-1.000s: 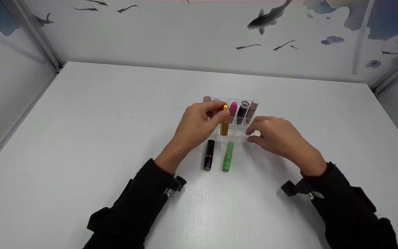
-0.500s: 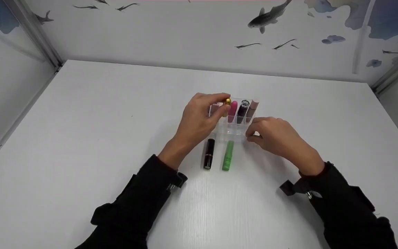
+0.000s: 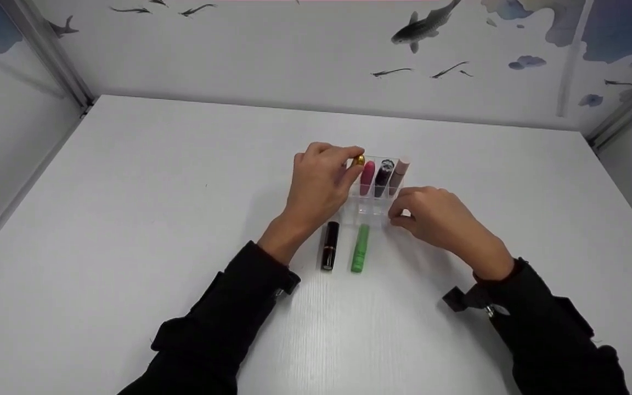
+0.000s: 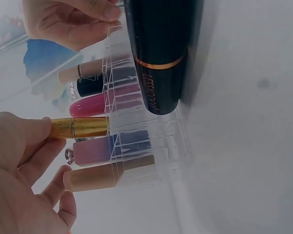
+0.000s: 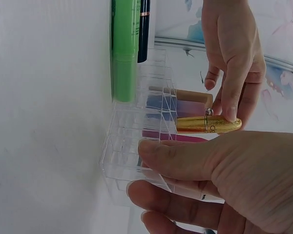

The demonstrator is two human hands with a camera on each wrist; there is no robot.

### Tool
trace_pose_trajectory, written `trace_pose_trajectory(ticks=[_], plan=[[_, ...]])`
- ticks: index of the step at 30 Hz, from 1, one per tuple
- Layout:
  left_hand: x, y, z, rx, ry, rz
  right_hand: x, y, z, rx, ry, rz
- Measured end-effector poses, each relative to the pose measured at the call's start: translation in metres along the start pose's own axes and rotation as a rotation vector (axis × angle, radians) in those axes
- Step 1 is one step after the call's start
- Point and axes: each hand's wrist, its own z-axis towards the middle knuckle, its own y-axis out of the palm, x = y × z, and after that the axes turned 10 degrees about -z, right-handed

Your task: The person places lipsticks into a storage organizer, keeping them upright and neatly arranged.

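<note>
Between thumb and fingers, my left hand (image 3: pixel 319 184) pinches the top of a gold lipstick tube (image 4: pixel 88 127). Its lower end is at the back row of a clear plastic organizer (image 5: pixel 132 131), between a pink tube (image 3: pixel 368 176) and a pink-purple lip gloss (image 4: pixel 94 150). How deep it sits in the slot is unclear. My right hand (image 3: pixel 439 219) grips the organizer's right side with thumb and fingers. Also in the back row stand a dark silver-topped tube (image 3: pixel 384 176), a pale pink tube (image 3: pixel 400 174) and a beige tube (image 4: pixel 95 178).
On the white table (image 3: pixel 184 247), a black gold-banded tube (image 3: pixel 330 246) and a green tube (image 3: pixel 360 248) lie in front of the organizer. Printed walls rise behind and at both sides of the table.
My left hand has carried the gold lipstick tube from over the organizer's front to its back row and lowered it. My right hand has stayed at the organizer's right side.
</note>
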Motion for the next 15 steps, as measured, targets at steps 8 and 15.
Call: trace_pose_trajectory(ticks=[8, 15], plan=[[-0.0041, 0.0003, -0.0031, -0.036, -0.047, 0.024, -0.0006, 0.0005, -0.0012, 0.017, -0.012, 0.009], [-0.0031, 0.0009, -0.0030, -0.073, -0.095, 0.079, 0.0005, -0.0001, -0.0010, 0.013, -0.009, 0.008]])
